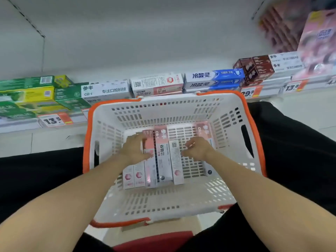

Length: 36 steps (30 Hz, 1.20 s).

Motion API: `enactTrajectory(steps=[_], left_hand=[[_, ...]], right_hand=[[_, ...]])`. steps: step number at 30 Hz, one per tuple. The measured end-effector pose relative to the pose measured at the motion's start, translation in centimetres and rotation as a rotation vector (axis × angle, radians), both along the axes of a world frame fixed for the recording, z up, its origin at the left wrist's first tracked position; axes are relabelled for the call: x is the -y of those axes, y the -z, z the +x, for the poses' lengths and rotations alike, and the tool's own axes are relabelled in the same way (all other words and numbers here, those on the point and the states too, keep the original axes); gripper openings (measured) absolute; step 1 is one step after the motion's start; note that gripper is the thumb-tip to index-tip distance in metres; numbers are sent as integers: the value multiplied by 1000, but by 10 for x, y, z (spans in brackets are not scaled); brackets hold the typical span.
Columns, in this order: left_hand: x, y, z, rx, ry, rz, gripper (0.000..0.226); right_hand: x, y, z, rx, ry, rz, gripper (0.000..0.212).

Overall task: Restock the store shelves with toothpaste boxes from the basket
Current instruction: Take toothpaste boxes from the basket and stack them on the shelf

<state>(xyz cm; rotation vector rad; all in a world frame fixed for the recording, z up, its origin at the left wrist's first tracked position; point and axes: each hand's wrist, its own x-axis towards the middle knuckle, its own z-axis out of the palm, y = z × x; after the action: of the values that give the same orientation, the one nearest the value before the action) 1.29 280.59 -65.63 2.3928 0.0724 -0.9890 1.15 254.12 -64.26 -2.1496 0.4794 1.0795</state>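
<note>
Toothpaste boxes (pixel 164 155), pink and white, lie in a row on the floor of the white basket (pixel 181 104) with the orange rim. Five or six side by side toward the left and middle; one more box (pixel 204 131) apart at the right wall.

Head view, the only one. Person sits or crouches with the basket between dark-clad legs, shelf just beyond it.

Left hand (pixel 133 149) — down on the left end of the row, fingers spread and bent over the box tops, thumb against the side of a pink box. Looks like a grasp forming; whether it has closed on a box I cannot tell.

Right hand (pixel 197 149) — hovers over bare basket floor between the row and the lone box. Fingers loosely curled, nothing in them that I can see.

Shelf (pixel 269 96) — front edge carries orange price tags (pixel 54 120). Stock already there: green and yellow boxes (pixel 31 99) at left, white boxes (pixel 106 90) with dark lettering, a white-and-red box (pixel 157 84), blue boxes (pixel 214 80), dark red ones (pixel 254 70) at right. Far right is blurred.

Progress, as a judgement: much of the basket floor shows bare, so it may be partly emptied, yet every box seen in it remains to be shelved. Nothing is lifted clear. Current step reads as picking from the left end of the row.
</note>
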Motion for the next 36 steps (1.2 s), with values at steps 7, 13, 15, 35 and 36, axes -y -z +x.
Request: enactTrajectory(steps=[7,13,15,35,36], left_hand=[[-18,32,1,4,145,226,98],[-17,28,6,7,402,324,91],[-14,22,5,40,423,325,84],[-39,-129,31,-205,-580,-326,42],[-44,-151,38,-250,-557,-382,38]], right_hand=[[-46,28,-21,-124,206,30,114],[-46,39,-39,-97,57,-105,74],[-37,31,-27,-136,57,-74,51],[-7,-61,41,-244,-23,515,48],[-11,-71,45,-217,-44,567,43]])
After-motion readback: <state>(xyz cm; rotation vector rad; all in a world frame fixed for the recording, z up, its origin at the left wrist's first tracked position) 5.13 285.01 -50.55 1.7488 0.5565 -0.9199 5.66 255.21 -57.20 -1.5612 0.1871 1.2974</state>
